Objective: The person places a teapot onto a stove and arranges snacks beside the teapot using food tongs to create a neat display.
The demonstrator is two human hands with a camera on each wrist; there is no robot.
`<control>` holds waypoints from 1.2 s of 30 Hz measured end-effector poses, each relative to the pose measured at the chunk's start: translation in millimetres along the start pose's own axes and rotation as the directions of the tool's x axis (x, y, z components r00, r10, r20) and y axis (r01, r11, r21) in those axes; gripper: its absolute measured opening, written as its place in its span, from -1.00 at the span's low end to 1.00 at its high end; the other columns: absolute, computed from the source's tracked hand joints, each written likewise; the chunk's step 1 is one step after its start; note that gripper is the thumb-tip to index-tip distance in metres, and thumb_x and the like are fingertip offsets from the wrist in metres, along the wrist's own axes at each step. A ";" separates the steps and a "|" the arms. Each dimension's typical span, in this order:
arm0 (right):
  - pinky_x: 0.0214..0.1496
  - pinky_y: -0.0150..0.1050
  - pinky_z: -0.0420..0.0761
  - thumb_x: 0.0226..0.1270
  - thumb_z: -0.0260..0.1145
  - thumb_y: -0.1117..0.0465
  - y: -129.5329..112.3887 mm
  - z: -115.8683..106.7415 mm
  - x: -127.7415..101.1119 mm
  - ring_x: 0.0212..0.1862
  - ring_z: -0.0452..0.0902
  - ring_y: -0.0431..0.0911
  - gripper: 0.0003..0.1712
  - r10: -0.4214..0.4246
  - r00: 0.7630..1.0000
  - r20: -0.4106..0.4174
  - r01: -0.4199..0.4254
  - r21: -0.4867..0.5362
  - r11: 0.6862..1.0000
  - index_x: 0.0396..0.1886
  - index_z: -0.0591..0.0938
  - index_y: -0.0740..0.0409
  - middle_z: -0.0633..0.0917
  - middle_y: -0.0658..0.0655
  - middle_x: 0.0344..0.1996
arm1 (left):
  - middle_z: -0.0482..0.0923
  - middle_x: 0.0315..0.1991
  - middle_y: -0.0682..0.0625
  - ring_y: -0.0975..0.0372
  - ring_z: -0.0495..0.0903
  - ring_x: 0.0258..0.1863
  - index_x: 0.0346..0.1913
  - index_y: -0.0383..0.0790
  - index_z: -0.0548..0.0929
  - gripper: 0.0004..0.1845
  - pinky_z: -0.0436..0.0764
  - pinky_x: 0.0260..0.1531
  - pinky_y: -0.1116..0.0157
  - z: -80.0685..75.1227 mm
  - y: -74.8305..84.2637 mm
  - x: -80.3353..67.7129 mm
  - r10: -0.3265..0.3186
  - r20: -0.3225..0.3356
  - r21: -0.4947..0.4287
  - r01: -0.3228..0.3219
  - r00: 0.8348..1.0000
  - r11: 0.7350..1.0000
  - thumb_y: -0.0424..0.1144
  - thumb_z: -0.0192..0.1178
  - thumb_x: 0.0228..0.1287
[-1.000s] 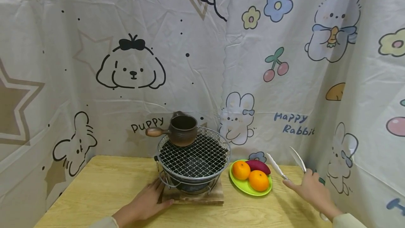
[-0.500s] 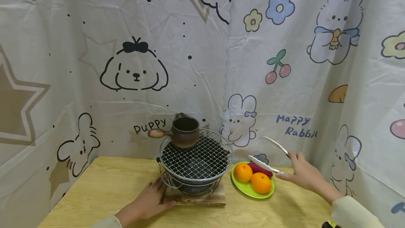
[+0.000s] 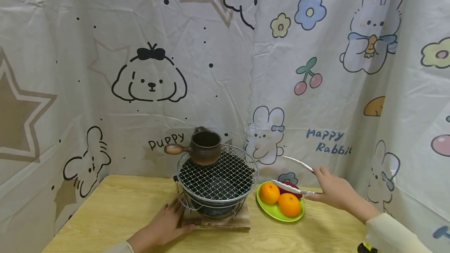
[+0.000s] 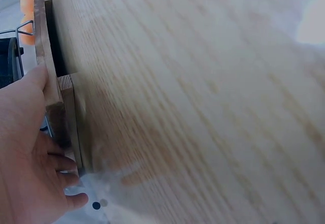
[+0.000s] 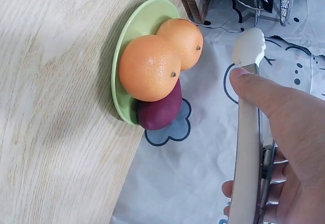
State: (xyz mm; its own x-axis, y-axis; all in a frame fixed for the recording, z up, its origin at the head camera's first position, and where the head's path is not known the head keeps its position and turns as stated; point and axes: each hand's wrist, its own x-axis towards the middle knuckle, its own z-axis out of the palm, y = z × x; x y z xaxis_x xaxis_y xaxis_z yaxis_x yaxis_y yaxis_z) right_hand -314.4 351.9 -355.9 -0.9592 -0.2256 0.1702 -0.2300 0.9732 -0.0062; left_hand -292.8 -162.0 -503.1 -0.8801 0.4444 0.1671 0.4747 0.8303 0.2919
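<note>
My right hand (image 3: 337, 190) holds metal tongs with pale tips (image 5: 246, 148), the thumb along one arm and the fingers behind the other. The tongs' arms are spread apart, the lower one overlapping a purple sweet potato (image 5: 160, 109) in the head view. That sweet potato lies with two oranges (image 3: 289, 205) on a green plate (image 3: 277, 216). My left hand (image 3: 159, 221) rests at the near left corner of a wooden board (image 3: 221, 223), thumb along its front, fingers by its left side. On the board stands a round grill (image 3: 218, 179) with a wire mesh top.
A brown clay pot (image 3: 205, 149) with a wooden handle sits on the back left of the mesh, its handle jutting out to the left. A patterned curtain (image 3: 147, 77) hangs close behind the table (image 3: 91, 214). Something black and yellow (image 3: 367, 247) shows at the lower right edge.
My right hand has moved left with the tongs, bringing their lower arm over the plate. The left hand stays at the board.
</note>
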 end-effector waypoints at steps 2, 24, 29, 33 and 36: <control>-0.21 0.12 0.75 0.00 0.50 -0.42 -0.7 1.6 0.5 -0.18 0.64 0.13 0.19 -0.014 1.000 0.012 0.014 -0.004 1.000 0.36 0.38 0.37 0.57 0.44 0.09 | 0.30 0.46 -0.44 -0.31 0.30 0.45 0.46 -0.54 0.30 0.06 0.38 0.25 -0.37 -0.3 -0.2 -0.1 -0.008 0.011 -0.002 0.008 1.000 1.000 0.41 0.09 0.34; -0.09 0.18 0.72 0.01 0.55 -0.33 -24.2 21.4 12.5 -0.21 0.64 0.11 -0.04 -0.049 0.977 0.206 0.062 -0.058 0.996 0.18 0.54 0.31 0.64 0.29 -0.05 | 0.24 0.49 -0.44 -0.32 0.29 0.45 0.49 -0.51 0.26 0.06 0.40 0.21 -0.38 -0.7 -2.1 0.2 -0.020 0.034 -0.036 0.022 0.999 0.999 0.41 0.09 0.35; -0.06 0.19 0.72 0.02 0.56 -0.30 -29.8 23.9 16.3 -0.22 0.64 0.12 -0.05 -0.057 0.974 0.218 0.073 -0.066 0.995 0.14 0.55 0.36 0.64 0.32 -0.06 | 0.25 0.49 -0.43 -0.31 0.29 0.45 0.49 -0.51 0.27 0.06 0.40 0.20 -0.38 0.0 -2.5 1.4 -0.017 0.040 -0.032 0.018 0.999 0.999 0.41 0.09 0.35; -0.14 0.09 0.73 0.01 0.57 -0.26 -33.3 28.6 19.2 -0.29 0.57 0.03 -0.12 -0.051 0.975 0.217 0.066 -0.066 0.996 0.08 0.56 0.32 0.61 0.21 -0.17 | 0.27 0.48 -0.44 -0.31 0.30 0.45 0.49 -0.52 0.27 0.05 0.40 0.21 -0.38 0.0 -1.8 0.9 -0.023 0.042 -0.039 0.024 0.999 0.999 0.40 0.10 0.35; -0.22 -0.01 0.68 0.01 0.59 -0.23 -35.7 30.8 21.1 -0.33 0.48 -0.02 -0.19 -0.043 0.976 0.213 0.057 -0.063 0.996 0.03 0.56 0.28 0.56 0.14 -0.26 | 0.28 0.47 -0.45 -0.31 0.30 0.44 0.48 -0.53 0.28 0.05 0.39 0.21 -0.39 -0.8 -0.6 0.7 -0.025 0.041 -0.043 0.027 0.999 0.999 0.39 0.11 0.35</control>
State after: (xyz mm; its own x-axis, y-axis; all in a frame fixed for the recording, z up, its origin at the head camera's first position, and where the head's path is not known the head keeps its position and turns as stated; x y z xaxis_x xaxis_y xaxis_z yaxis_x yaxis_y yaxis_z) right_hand -331.5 311.0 -382.5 -0.9615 -0.2715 -0.0436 -0.2739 0.9595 0.0660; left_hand -293.8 -162.4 -502.4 -0.8915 0.4365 0.1212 0.4506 0.8270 0.3363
